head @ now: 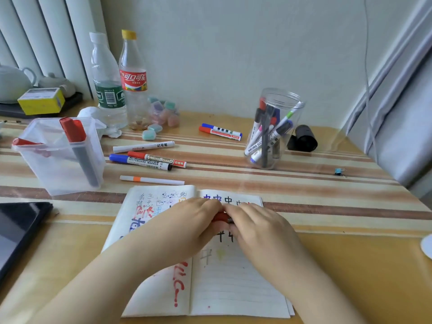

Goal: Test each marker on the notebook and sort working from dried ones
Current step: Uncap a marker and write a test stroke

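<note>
An open notebook (pixel 233 281) full of coloured scribbles lies at the table's front. Over its middle my left hand (pixel 189 220) and my right hand (pixel 254 223) meet, both gripping a red marker (pixel 221 217) of which only a short piece shows between the fingers. Whether its cap is on I cannot tell. Behind the notebook lie loose markers: a white one with an orange band (pixel 152 180), a blue-capped one (pixel 140 161), a red-capped whiteboard marker (pixel 157 158), a white one (pixel 143 146), and a red and blue pair (pixel 221 131). A round clear jar (pixel 280 97) at the right holds several markers.
A square clear container (pixel 58 174) at the left holds two red-capped markers. Two plastic bottles (pixel 121 83), small erasers, a tissue, a yellow box (pixel 41 100) and a teapot stand at the back left. A dark tablet (pixel 16 232) lies at the left edge, a black roll (pixel 302 138) right of the jar.
</note>
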Demonstrator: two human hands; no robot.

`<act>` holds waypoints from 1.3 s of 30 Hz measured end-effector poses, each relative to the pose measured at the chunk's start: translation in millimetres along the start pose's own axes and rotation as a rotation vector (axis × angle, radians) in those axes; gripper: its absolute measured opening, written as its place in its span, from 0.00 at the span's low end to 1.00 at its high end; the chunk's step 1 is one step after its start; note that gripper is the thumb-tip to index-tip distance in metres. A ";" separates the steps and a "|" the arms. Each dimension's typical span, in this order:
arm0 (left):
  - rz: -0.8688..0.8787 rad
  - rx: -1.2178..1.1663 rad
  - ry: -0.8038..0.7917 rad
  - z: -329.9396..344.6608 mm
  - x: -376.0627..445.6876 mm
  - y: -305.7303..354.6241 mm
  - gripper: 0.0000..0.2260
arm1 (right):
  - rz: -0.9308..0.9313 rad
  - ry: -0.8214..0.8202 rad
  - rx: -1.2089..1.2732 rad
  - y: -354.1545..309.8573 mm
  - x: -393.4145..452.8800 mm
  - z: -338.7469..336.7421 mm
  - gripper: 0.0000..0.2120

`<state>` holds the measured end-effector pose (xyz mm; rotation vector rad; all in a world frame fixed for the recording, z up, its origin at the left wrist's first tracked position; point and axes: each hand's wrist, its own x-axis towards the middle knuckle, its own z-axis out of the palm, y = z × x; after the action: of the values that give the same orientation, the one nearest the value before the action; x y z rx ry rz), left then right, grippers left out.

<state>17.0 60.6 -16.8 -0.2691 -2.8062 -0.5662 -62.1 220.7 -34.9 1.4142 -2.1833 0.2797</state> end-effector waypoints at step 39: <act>0.051 0.036 0.030 11.3 -55.0 18.5 0.06 | 0.933 0.058 1.498 -17.8 -24.9 -30.9 0.15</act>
<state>70.9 75.0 -36.4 -0.3207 -2.7693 -0.5041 -28.6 246.1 -23.8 0.6149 -2.3517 2.5765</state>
